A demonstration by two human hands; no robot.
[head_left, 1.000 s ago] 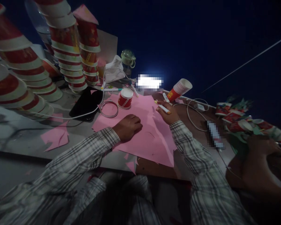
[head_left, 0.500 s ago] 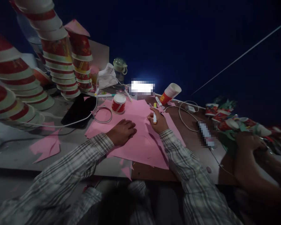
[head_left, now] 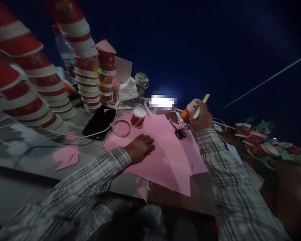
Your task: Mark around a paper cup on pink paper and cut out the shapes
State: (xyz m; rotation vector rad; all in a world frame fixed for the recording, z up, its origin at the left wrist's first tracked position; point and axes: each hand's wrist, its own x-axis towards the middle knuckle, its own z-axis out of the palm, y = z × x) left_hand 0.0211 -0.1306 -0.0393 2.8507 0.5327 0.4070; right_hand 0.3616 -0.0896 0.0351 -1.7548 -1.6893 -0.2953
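Observation:
My left hand (head_left: 140, 149) lies palm down on a large pink paper sheet (head_left: 165, 157), its fingers loosely curled and holding nothing. Raised above the table at the right, my right hand (head_left: 202, 117) is closed around a white marker with a yellow tip (head_left: 201, 106). Just behind that hand lies a stack of red paper cups (head_left: 188, 112) on its side. Black scissors (head_left: 179, 132) rest on the pink sheet below my right hand. A single red and white cup (head_left: 137, 117) stands at the sheet's far edge.
Tall stacks of red and white paper cups (head_left: 47, 83) crowd the left. A black phone (head_left: 99, 122) with a white cable, a tape ring (head_left: 121, 128), a white mask (head_left: 127, 89) and a green-lidded jar (head_left: 141, 81) sit behind. Pink scraps (head_left: 66, 154) lie left. More cups (head_left: 253, 137) right.
My right hand has lifted off the pink sheet and moved up to the right with the marker, uncovering the scissors. My left hand stays on the paper. The view has shifted.

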